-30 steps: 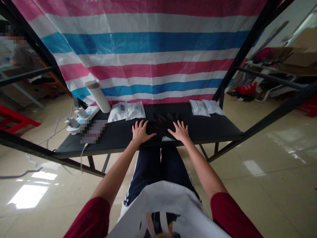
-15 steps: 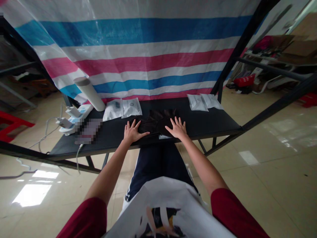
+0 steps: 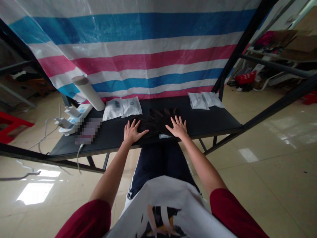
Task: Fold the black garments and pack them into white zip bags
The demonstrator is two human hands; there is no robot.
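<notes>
A dark, crumpled piece of cloth (image 3: 158,119) lies on the black table (image 3: 210,122) in front of me; its exact kind I cannot make out. My left hand (image 3: 132,132) rests flat on its left end with the fingers spread. On the right end lies my right hand (image 3: 177,127), palm down, fingers also apart. Between the hands, near the front edge, a small white piece (image 3: 163,136) shows from under the cloth. Behind my left hand are two white packets (image 3: 122,107) side by side.
Two more white packets (image 3: 205,100) lie at the back right. At the left stand a white bottle (image 3: 90,94), a power strip (image 3: 79,120) with plugs, and a blurred-out flat object (image 3: 88,131) with a cable. A striped sheet (image 3: 148,59) hangs behind; black frame posts (image 3: 231,54) flank the table.
Both hands stay spread on the cloth in nearly the same place. Only the camera's view has shifted slightly.
</notes>
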